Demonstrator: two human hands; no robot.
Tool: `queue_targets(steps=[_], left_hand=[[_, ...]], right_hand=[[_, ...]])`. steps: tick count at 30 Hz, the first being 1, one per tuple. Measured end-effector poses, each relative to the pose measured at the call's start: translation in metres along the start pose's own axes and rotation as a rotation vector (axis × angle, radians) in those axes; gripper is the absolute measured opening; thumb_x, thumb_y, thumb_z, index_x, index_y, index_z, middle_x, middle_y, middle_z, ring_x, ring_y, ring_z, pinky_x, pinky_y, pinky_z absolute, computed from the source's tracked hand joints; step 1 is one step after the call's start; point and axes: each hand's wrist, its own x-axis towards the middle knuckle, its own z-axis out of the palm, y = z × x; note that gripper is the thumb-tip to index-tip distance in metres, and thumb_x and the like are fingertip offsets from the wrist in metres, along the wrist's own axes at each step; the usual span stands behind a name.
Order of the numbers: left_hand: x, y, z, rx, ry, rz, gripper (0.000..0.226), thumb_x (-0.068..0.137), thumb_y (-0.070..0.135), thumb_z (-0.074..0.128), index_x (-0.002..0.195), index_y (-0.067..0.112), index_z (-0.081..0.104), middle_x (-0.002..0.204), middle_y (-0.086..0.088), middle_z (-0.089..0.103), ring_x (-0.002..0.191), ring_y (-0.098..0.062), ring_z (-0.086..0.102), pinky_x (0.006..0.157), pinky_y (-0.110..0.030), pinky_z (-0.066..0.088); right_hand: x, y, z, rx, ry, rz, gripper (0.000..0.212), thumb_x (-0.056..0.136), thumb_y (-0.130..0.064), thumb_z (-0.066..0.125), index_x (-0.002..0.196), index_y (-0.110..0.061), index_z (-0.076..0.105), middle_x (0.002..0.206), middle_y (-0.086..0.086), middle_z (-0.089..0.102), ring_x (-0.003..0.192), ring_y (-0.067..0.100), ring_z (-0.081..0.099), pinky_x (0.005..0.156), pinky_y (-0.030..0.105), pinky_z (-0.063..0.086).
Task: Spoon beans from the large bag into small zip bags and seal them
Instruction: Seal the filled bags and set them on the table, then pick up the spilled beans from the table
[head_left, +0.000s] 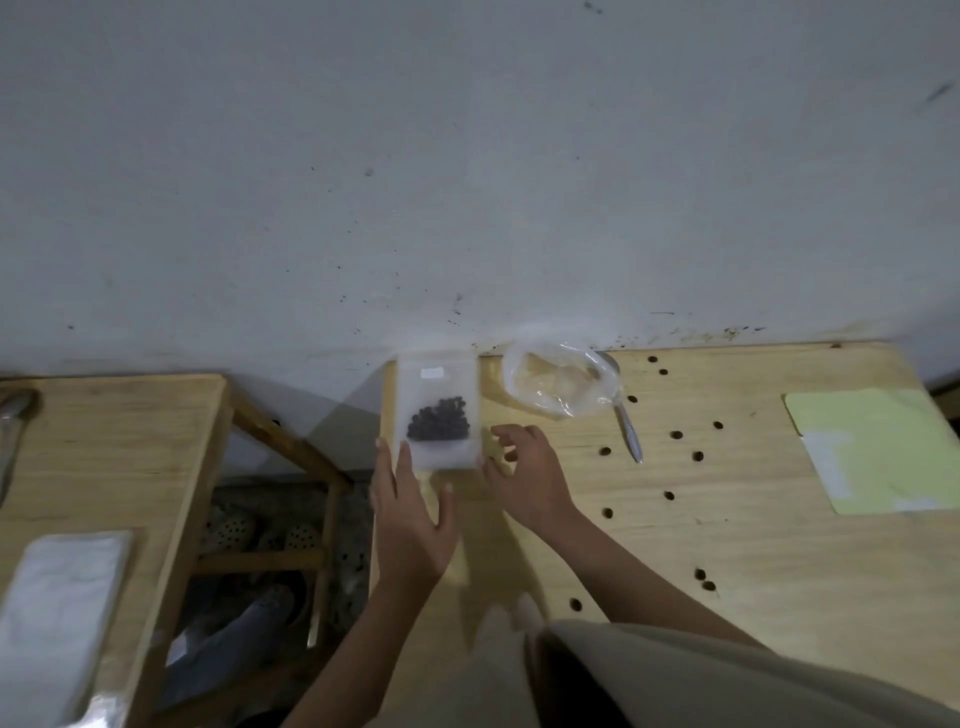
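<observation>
Flat-fingered, the left hand (410, 519) steadies the bag (437, 410) of beans (439, 420) at its seven o'clock corner while the right hand (524, 473), loosely curled and empty, hovers at four o'clock, likely to seal it.

A small zip bag (437, 410) with a cluster of dark beans (440, 419) lies at the left edge of the wooden table (727, 519). The left hand (410, 519) reaches it with straight fingers, fingertips on its lower left corner. The right hand (524, 475) hovers just right of it, fingers loosely curled. Beyond lie a clear large bag (561, 382), a spoon (628, 431) beside it, scattered loose beans (675, 434) and a pale green sheet (878, 447).
</observation>
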Motion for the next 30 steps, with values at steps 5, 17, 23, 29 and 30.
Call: queue_targets(steps=[5,17,23,29,30], left_hand=[[-0.057,-0.002,0.025,0.179,-0.326,0.124,0.071,0.079,0.045,0.044,0.139,0.008,0.034,0.149,-0.022,0.031,0.138,-0.033,0.020,0.102,-0.062,0.024],[-0.092,0.000,0.046,0.464,-0.501,0.179,0.080,0.090,0.060,0.024,0.151,0.011,0.009,0.158,-0.009,-0.008,0.146,-0.027,-0.007,0.115,-0.047,-0.002],[-0.094,-0.001,0.046,0.445,-0.481,0.187,0.079,0.090,0.059,0.030,0.151,0.012,0.017,0.160,-0.010,0.003,0.147,-0.029,0.001,0.115,-0.050,0.005],[-0.096,-0.002,0.047,0.446,-0.461,0.188,0.078,0.089,0.058,0.034,0.150,0.011,0.020,0.159,-0.011,0.007,0.147,-0.029,0.004,0.114,-0.051,0.009],[-0.096,-0.002,0.046,0.439,-0.461,0.188,0.078,0.089,0.058,0.035,0.150,0.012,0.021,0.159,-0.011,0.007,0.147,-0.028,0.004,0.114,-0.051,0.009]], right_hand=[[-0.069,0.039,-0.013,-0.012,0.013,0.021,0.036,0.082,-0.020,0.068,0.117,-0.017,0.061,0.104,0.000,0.057,0.084,0.006,0.053,0.071,0.006,0.040],[-0.185,0.114,-0.043,-0.144,0.166,0.225,0.039,0.078,-0.018,0.071,0.116,-0.015,0.061,0.102,-0.001,0.053,0.086,0.012,0.053,0.076,0.019,0.040],[-0.180,0.113,-0.022,-0.247,0.218,0.137,0.035,0.073,-0.026,0.075,0.106,-0.018,0.067,0.089,0.005,0.062,0.074,0.025,0.061,0.060,0.034,0.051],[-0.156,0.107,-0.005,-0.251,0.262,0.057,0.016,0.076,-0.022,0.070,0.089,-0.013,0.073,0.084,0.007,0.063,0.070,0.028,0.062,0.056,0.038,0.052],[-0.156,0.107,-0.004,-0.238,0.259,0.051,0.014,0.076,-0.018,0.070,0.088,-0.011,0.072,0.084,0.007,0.064,0.071,0.027,0.062,0.057,0.038,0.052]])
